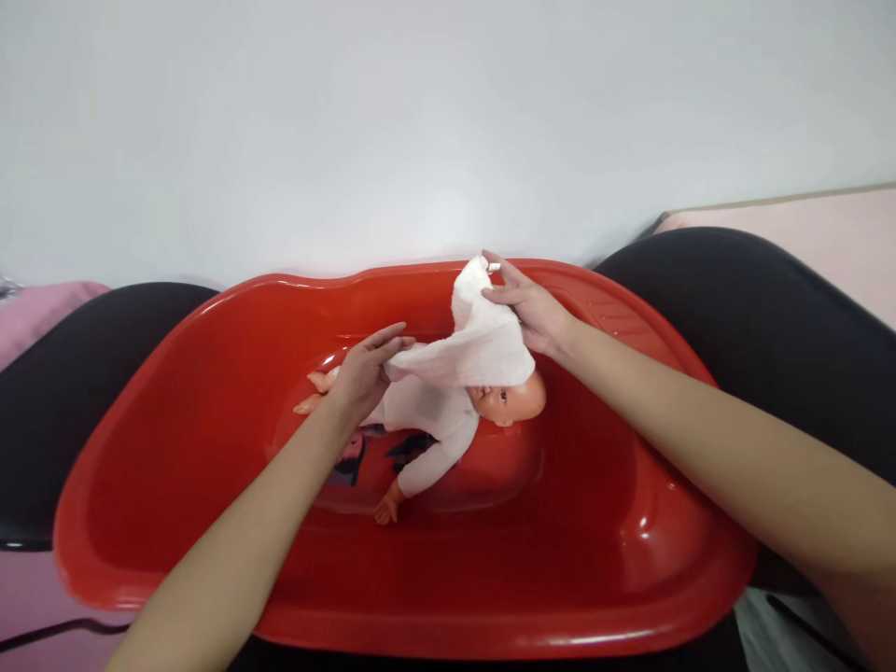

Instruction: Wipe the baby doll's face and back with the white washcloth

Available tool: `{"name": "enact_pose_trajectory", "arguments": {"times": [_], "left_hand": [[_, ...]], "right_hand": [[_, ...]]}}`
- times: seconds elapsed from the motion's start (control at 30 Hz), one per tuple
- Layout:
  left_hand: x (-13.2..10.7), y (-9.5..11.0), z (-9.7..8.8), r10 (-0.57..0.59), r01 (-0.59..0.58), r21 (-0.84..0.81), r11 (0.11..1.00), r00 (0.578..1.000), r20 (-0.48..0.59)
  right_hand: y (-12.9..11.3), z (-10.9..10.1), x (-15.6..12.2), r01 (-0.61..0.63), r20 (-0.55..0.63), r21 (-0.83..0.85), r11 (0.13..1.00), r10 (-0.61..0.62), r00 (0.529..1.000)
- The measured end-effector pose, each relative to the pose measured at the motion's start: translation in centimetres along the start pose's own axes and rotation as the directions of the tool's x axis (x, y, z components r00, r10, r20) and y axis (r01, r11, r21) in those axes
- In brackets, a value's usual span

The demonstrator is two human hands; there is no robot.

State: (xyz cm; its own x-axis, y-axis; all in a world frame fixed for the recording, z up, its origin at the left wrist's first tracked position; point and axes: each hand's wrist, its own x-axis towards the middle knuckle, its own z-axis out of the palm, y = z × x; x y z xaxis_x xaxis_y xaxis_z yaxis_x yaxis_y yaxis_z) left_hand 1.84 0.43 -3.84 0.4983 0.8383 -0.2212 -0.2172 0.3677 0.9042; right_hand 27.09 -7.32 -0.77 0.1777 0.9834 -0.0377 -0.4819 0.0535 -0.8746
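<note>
A baby doll (448,425) in a white long-sleeved top lies on its back in a red baby bathtub (490,635), head to the right and feet to the left. Above its chest and face a white cloth (483,345) is stretched, hiding part of the head. My left hand (371,369) grips the cloth's left end, fingers closed around it. On the other side my right hand (522,299) pinches the upper right part, near a small white tag. Water in the tub cannot be made out for sure.
Black chair backs or seats stand on the left (84,373) and right (756,317) of the tub. A pale wall (420,121) rises behind it. Pink fabric (56,313) shows at the left, and a light pink surface (826,233) at the right.
</note>
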Motion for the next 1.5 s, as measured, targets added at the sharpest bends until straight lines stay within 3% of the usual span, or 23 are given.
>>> {"name": "enact_pose_trajectory", "arguments": {"times": [0.1,0.17,0.23,0.3,0.4,0.53,0.63,0.73,0.8,0.9,1.0,1.13,1.23,1.33,1.5], "left_hand": [[-0.2,0.0,0.0,0.051,-0.041,0.192,0.98,0.997,-0.049],[-0.4,0.0,-0.2,0.155,-0.132,0.406,0.905,0.988,-0.025],[-0.5,0.0,-0.4,0.232,-0.21,0.637,0.742,0.971,0.051],[-0.5,-0.1,-0.5,0.226,-0.268,0.784,0.559,0.96,0.167],[-0.6,-0.4,-0.4,0.16,-0.33,0.837,0.436,0.944,0.288],[-0.6,-0.5,-0.4,0.195,-0.306,0.865,0.398,0.949,0.246],[-0.3,0.2,-0.8,0.331,-0.305,0.909,0.284,0.921,0.206],[0.0,1.1,-1.3,0.478,-0.316,0.934,0.167,0.855,0.204],[0.1,1.6,-1.5,0.539,-0.288,0.946,0.15,0.826,0.166],[0.0,1.8,-1.5,0.562,-0.247,0.95,0.19,0.821,0.101],[-0.2,1.9,-1.3,0.537,-0.199,0.924,0.326,0.843,-0.008],[-0.5,1.9,-0.7,0.438,-0.095,0.751,0.654,0.856,-0.273],[-0.7,1.6,0.2,0.33,-0.12,0.502,0.856,0.876,-0.352],[-0.9,1.1,1.1,0.312,-0.162,0.395,0.904,0.882,-0.353],[-1.6,0.4,2.6,0.381,-0.285,0.317,0.905,0.874,-0.301]], "right_hand": [[0.2,0.2,0.2,-0.015,-0.087,-0.04,0.999,0.011,0.996],[0.2,0.2,0.3,-0.023,-0.134,-0.05,0.998,0.016,0.991],[0.4,0.0,0.4,-0.009,-0.168,-0.066,0.998,-0.002,0.986],[0.6,-0.4,0.5,0.018,-0.177,-0.099,0.995,-0.036,0.984],[1.1,-0.8,0.8,0.064,-0.157,-0.146,0.987,-0.087,0.984],[1.4,-0.7,0.8,0.074,-0.142,-0.273,0.959,-0.116,0.983],[1.2,-0.3,0.7,0.018,-0.135,-0.585,0.811,-0.12,0.984],[1.0,0.1,0.6,-0.018,-0.091,-0.857,0.515,-0.118,0.989],[0.9,0.3,0.4,0.023,0.008,-0.93,0.368,-0.044,0.999],[1.3,0.6,0.3,0.113,0.137,-0.966,0.232,0.088,0.987],[1.6,0.6,0.3,0.082,0.088,-0.976,0.203,0.024,0.996],[1.3,0.5,0.5,0.107,0.072,-0.91,0.4,-0.101,0.992],[1.0,0.6,0.3,-0.004,-0.074,-0.803,0.596,-0.093,0.993],[1.0,1.3,0.0,-0.035,-0.14,-0.771,0.635,-0.116,0.983],[1.8,2.6,-0.6,0.065,0.0,-0.863,0.5,-0.13,0.992]]}}
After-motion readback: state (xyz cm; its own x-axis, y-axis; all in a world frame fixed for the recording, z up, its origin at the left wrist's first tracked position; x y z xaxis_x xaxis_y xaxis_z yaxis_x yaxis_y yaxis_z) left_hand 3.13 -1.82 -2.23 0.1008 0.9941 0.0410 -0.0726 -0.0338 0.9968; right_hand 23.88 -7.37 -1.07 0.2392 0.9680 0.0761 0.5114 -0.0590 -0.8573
